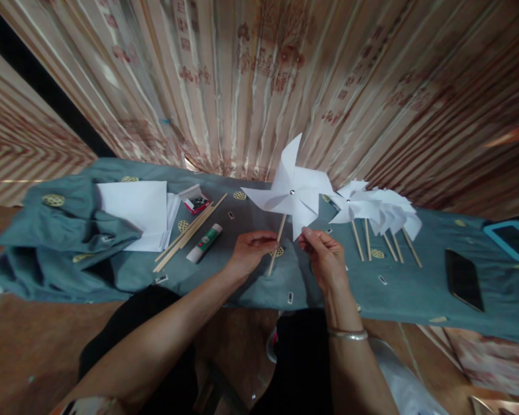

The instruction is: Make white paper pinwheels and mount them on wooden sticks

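A white paper pinwheel (305, 181) with a shiny pin at its centre is held up in front of me on a thin wooden stick. My left hand (253, 253) is closed round that stick, below the blades. With thumb and finger, my right hand (324, 253) pinches the tip of the lowest blade. Several finished-looking pinwheels (393, 210) lie overlapping on the cloth to the right, their sticks pointing toward me. To the left of my hands are a glue stick (205, 243) and several loose wooden sticks (190, 233).
A stack of white paper (134, 207) lies at the left beside bunched cloth (69, 230). An open red-and-white box (195, 200) holds small dark pieces. A dark phone (464, 279) and a blue-framed device (512, 239) lie at the right. Patterned curtains (259, 86) hang behind the table.
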A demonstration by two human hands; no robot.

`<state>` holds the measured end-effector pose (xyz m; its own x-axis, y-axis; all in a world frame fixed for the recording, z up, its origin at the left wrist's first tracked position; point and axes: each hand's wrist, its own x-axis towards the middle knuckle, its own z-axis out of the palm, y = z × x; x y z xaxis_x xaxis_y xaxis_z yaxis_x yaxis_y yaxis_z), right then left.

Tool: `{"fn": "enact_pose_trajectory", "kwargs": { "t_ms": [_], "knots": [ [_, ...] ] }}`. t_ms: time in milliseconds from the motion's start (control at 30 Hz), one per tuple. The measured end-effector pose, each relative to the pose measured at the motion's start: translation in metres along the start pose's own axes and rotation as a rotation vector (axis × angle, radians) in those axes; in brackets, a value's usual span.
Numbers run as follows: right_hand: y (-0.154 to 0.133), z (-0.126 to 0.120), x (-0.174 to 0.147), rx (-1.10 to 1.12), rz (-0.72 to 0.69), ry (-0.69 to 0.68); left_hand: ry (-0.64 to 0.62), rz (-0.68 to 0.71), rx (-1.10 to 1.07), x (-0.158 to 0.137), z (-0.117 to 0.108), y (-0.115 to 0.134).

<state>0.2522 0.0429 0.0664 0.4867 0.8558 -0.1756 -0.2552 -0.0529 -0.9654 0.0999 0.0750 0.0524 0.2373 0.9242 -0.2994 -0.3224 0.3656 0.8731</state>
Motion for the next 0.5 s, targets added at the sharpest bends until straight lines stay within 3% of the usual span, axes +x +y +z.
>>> {"fn": "enact_pose_trajectory", "kwargs": {
  "t_ms": [500],
  "knots": [
    [0.0049, 0.0067, -0.0085, -0.024, -0.007, -0.110, -0.002, -0.003, -0.008, 0.0003, 0.0003, 0.0004]
  ]
}}
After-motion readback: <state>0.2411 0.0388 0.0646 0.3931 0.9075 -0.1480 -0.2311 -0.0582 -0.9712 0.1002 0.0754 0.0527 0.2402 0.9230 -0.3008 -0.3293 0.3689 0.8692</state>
